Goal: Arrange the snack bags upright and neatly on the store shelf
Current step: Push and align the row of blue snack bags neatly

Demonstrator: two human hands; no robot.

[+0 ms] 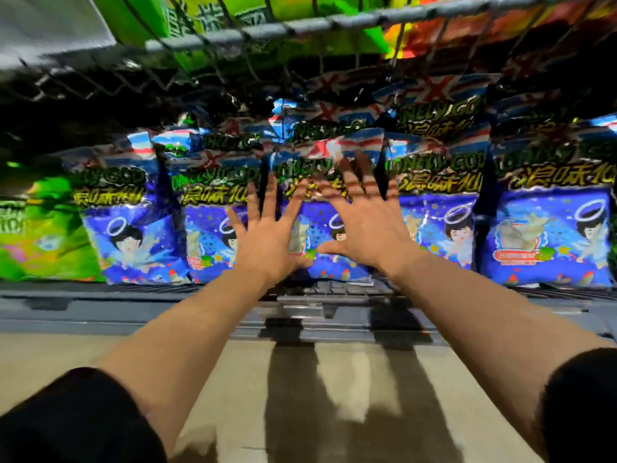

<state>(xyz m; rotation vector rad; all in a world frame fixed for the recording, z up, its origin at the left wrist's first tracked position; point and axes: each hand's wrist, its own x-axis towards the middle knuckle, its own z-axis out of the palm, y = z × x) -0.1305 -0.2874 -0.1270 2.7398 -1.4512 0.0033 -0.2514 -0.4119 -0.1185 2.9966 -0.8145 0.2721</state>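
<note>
The left hand point(265, 240) and right hand point(362, 225) covered most of the middle blue snack bag point(325, 265). The upper shelf's green packs point(213, 15) were blurred and cropped by the top edge.

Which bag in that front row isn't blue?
The green bag at the far left end; every other front-row bag is blue with a haloed cartoon figure.

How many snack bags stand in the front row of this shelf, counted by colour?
Blue bags: 5, one of them mostly hidden behind the left hand and the right hand
Green bags: 1, at the far left
Total: 6 in the front row; more bags stand behind, too blurred to count.
</note>
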